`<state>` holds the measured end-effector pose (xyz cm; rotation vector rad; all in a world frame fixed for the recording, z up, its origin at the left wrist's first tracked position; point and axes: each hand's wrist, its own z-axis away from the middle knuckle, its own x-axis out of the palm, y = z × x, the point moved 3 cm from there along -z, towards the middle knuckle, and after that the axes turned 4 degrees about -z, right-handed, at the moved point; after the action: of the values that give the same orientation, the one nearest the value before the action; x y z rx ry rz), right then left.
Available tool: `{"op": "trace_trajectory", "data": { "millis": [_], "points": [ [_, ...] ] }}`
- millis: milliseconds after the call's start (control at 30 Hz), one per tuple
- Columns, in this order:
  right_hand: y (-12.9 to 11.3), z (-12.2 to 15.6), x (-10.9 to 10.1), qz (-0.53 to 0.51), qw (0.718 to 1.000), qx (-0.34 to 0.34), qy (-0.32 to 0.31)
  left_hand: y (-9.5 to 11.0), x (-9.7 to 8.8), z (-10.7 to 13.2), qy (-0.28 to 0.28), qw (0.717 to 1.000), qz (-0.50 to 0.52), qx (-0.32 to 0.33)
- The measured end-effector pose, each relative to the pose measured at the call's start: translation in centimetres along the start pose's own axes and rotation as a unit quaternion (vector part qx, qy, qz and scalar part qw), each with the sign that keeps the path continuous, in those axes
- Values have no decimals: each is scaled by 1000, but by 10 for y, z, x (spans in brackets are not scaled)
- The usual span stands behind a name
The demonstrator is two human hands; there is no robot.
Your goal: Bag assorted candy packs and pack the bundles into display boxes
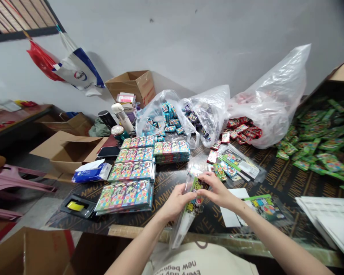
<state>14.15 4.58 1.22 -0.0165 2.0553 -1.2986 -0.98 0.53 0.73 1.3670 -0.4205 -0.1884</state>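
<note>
A clear plastic sleeve with a green and yellow printed card in it is tilted just above the table's front edge. My left hand is closed round its left side. At the upper right, the thumb and fingers of my right hand pinch the same sleeve near its top. Just beyond my fingers lie a small green packet and a blue packet. Another sleeved card rests behind my right hand, and one more green-edged sleeved card sits right of my right forearm.
Stacks of colourful card packs stand on the left. Clear bags of blue packets, dark packets and red packets line the wall. Loose green packets heap at right, near white sheets. A tape-edged table front faces me.
</note>
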Motion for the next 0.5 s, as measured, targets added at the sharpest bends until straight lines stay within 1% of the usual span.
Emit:
{"op": "trace_trajectory", "data": {
  "millis": [33,67,133,167,200,233,300,333,367,400,467,500],
  "points": [
    [2,-1,1,-12,1000,12,26,0,1,-1,5,1000,6,6],
    [3,-2,0,-20,997,23,65,1,1,-2,11,1000,8,12],
    [3,-2,-1,-34,984,46,170,1,0,-4,29,999,6,15],
    [3,-1,0,-55,974,63,210,1,-1,-5,40,999,4,13],
    [4,0,3,-94,968,84,218,0,-2,-6,51,999,-1,12],
    [6,1,7,-148,963,110,194,-1,-4,-6,61,998,-12,13],
    [8,2,20,-262,947,162,95,-3,-6,-6,76,995,-61,28],
    [9,3,24,-299,935,180,58,-4,-8,-6,87,990,-100,38],
    [10,4,25,-318,928,190,46,-5,-8,-5,102,983,-144,46],
    [10,4,24,-321,926,194,53,-6,-9,-4,121,973,-189,50],
    [10,1,17,-296,934,184,80,-9,-10,-3,161,952,-254,52],
    [10,-1,13,-282,939,177,84,-10,-9,-2,176,946,-267,52]
  ]
}}
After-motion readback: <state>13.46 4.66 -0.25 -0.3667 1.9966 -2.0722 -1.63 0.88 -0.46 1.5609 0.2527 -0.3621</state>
